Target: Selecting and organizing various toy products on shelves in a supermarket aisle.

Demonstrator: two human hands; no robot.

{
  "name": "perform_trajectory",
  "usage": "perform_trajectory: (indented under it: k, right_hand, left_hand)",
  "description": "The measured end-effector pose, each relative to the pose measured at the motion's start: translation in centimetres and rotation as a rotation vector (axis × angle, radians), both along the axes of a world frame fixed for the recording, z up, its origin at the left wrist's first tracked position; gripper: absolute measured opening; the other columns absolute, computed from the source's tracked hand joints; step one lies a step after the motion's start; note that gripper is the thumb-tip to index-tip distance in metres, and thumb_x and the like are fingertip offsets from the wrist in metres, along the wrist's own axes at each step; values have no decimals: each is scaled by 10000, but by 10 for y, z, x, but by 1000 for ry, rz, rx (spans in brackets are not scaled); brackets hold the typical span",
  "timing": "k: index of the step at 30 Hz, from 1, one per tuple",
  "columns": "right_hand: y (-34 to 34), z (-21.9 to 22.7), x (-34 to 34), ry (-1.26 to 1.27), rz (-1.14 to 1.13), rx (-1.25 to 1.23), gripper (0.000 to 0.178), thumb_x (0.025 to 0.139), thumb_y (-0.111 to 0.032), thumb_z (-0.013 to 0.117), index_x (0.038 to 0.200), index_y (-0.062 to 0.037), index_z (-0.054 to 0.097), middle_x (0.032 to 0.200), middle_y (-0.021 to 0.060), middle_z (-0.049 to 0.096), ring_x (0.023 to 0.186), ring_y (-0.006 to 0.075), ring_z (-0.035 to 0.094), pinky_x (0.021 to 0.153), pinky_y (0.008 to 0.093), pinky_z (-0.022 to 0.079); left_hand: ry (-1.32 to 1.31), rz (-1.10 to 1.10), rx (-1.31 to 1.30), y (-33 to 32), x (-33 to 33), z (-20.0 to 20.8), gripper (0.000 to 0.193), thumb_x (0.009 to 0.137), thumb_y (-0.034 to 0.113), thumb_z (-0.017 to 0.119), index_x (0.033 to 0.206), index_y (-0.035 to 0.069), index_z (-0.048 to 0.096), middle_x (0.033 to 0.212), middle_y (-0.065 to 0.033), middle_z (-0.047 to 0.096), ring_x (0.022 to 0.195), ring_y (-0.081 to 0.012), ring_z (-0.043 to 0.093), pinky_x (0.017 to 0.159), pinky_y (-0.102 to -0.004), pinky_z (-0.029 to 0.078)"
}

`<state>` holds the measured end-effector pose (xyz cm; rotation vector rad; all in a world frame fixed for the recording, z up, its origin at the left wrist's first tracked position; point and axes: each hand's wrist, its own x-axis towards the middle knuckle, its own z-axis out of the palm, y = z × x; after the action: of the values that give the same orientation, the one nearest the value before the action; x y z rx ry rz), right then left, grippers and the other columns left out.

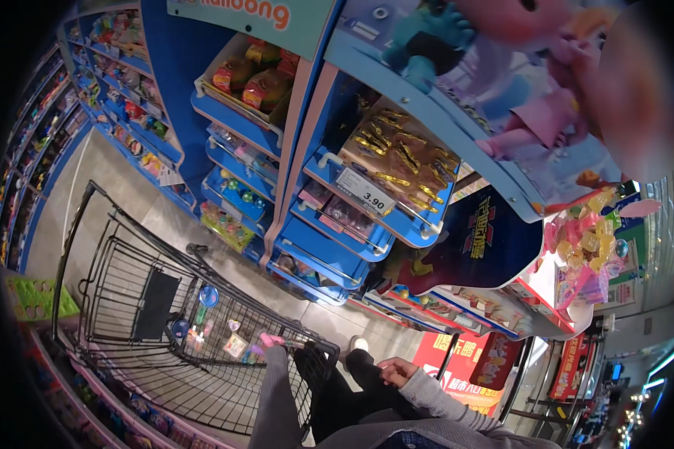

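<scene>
My left arm, in a grey sleeve, reaches over the near end of a black wire shopping cart [225, 363]. At its end my left hand [271, 340] shows only as a small pinkish patch among small colourful items. Its fingers cannot be made out, nor whether it holds anything. Inside the basket lie a blue round-topped item [209, 296], a small pale card-like pack [235, 345] and several other small things. My right hand [398, 372] hangs in front of my dark trousers, fingers loosely bent and apart, with nothing visible in it.
A blue shelf unit [329, 258] stands beyond the cart, with gold-wrapped goods [404, 153] in its top tray. Other stocked shelves [120, 105] line the far left, and more goods lie along the lower left. A red floor sign [457, 367] lies to the right.
</scene>
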<state>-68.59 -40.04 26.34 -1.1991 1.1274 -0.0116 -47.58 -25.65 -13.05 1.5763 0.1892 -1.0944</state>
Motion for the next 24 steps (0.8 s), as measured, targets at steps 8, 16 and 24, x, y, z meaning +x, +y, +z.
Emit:
perform_trajectory:
  k: [8,16,24]
  right_hand:
    - [14,-5,25,73,-6,43,230,778,-60,476,1006,-28,471,726,-3,504,638,53,465,613,160,394]
    - [14,-20,25,79,71,-30,219,787,-90,472,997,-30,479,754,4,526,674,67,480,648,183,399]
    - [8,-123,-66,623,465,-234,237,732,-125,511,961,-63,514,782,55,585,687,144,550,624,262,427]
  left_hand:
    - [-867,-1120,740,18,-18,-82,219,797,197,390,921,44,485,993,-116,496,889,-201,500,666,-338,420]
    - [702,75,117,34,11,-93,203,795,205,368,850,40,472,787,-106,546,535,-239,541,460,-340,454]
    - [525,33,55,32,25,-14,241,726,185,402,857,20,518,697,-117,543,534,-226,548,393,-345,433]
